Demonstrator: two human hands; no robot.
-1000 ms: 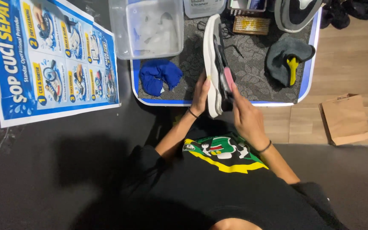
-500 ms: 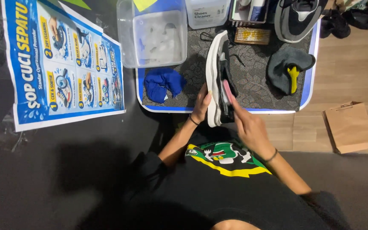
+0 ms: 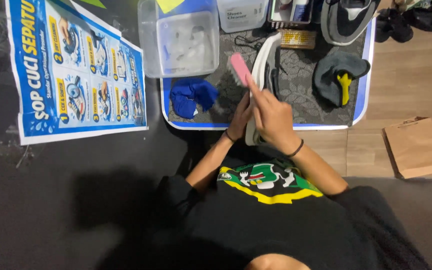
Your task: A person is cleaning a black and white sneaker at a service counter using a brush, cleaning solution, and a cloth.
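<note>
Head view shows the left hand gripping a white-soled shoe on edge over the patterned table; the right hand holds a pink brush raised just left of the shoe. A blue cloth lies nearby.

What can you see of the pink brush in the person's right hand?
The pink brush has an oblong pink back that looks like plastic, with pale bristles facing left and down. The right hand holds its lower end and lifts it, tilted, just left of the white-soled shoe, above the patterned mat.
</note>
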